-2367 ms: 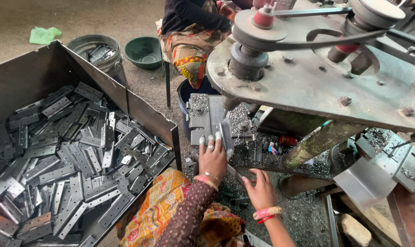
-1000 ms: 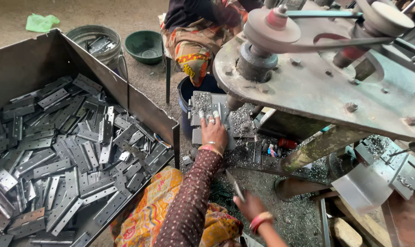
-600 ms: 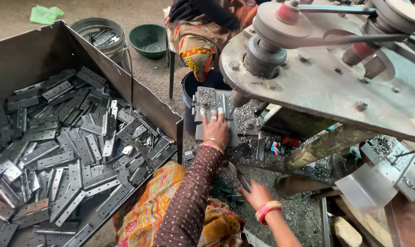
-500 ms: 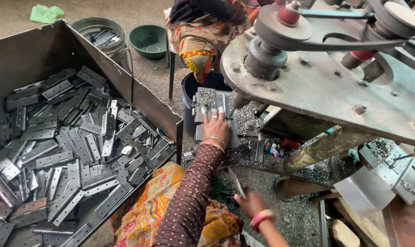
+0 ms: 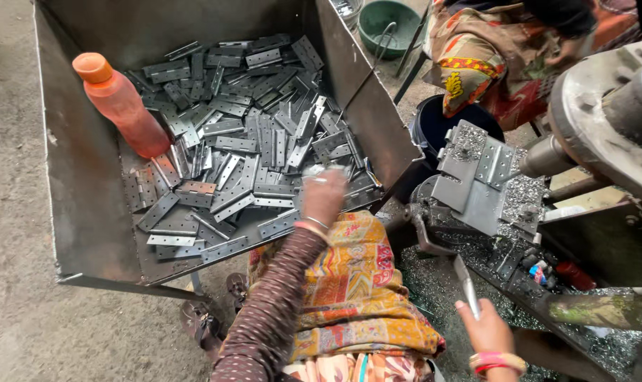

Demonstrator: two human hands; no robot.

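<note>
Concrete floor (image 5: 24, 212) runs down the left edge. Beside it stands a large open metal bin (image 5: 87, 212), its floor heaped with flat grey hinge plates (image 5: 250, 141). An orange plastic bottle (image 5: 119, 106) leans in the bin's left corner, resting on the plates. The person's left hand (image 5: 324, 198), at the end of a dotted brown sleeve, reaches over the bin's near right corner; its fingers are curled closed around a pale plate, just above the heap. Below the arm lies a patterned orange and yellow cloth (image 5: 356, 290) over the person's lap. Farther right, the right hand (image 5: 487, 329), with pink bangles at the wrist, has its fingers closed on a thin metal strip (image 5: 467, 286) that points upward. Above it sits a grey drilling jig (image 5: 477, 177) strewn with metal shavings, under a heavy machine (image 5: 611, 113). Another person in patterned cloth (image 5: 491, 56) sits beyond, near a green bowl (image 5: 385, 21).
</note>
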